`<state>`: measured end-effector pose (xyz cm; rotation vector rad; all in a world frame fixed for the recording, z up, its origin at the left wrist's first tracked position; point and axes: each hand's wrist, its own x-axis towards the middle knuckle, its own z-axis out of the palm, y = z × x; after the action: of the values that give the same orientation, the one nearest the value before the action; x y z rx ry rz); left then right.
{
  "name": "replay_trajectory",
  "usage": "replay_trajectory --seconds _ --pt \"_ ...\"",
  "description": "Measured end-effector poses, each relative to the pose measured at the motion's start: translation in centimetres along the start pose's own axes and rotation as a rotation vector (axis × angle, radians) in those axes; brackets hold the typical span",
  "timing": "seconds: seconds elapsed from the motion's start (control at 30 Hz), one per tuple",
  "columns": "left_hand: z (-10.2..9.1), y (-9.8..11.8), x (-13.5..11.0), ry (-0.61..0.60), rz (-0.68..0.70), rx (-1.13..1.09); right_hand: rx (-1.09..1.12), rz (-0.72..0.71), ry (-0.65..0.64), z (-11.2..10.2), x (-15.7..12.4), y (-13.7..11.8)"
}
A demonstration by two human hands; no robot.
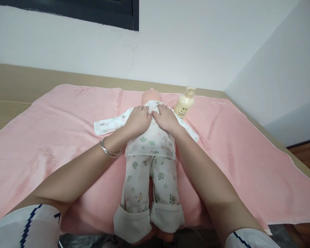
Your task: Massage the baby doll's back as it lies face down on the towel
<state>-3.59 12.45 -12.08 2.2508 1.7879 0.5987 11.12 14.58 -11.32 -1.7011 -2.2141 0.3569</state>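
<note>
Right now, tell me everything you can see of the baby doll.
The baby doll lies on a pink blanket, its smooth, plastic-looking head pointing away; its face cannot be made out. It wears a soft-looking white top with animal prints, sleeves spread out, and matching trousers with wide, plain turned-up cuffs. The feet barely show. The left hand and right hand rest on the top.

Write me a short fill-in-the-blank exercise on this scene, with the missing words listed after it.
1. Of the left hand and the right hand, ____ rest on the printed top.
2. The silvery bracelet is on the person's ____ arm.
3. The clothed doll lies on a blanket coloured ____.
4. In the picture, the bottle is to the ____ of the doll's head.

Missing words: both; left; pink; right.
</note>
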Motion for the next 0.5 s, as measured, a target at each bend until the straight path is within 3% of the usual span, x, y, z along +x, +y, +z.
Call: replay_trajectory --seconds 0.13,0.37,0.5 --pt "-0.4 0.7 -0.5 -0.014 0.031 -0.02 0.023 0.001 0.01 -0.1 0.1 0.2" --pt "1.0 -2.1 1.6 0.013 -0.005 -0.204 -0.153 0.002 -0.11 -1.8 -2.4 -2.3" --pt "1.8 -2.5 1.7 0.027 -0.009 -0.131 -0.295 -0.117 -0.088 -1.9 -3.4 -3.1"
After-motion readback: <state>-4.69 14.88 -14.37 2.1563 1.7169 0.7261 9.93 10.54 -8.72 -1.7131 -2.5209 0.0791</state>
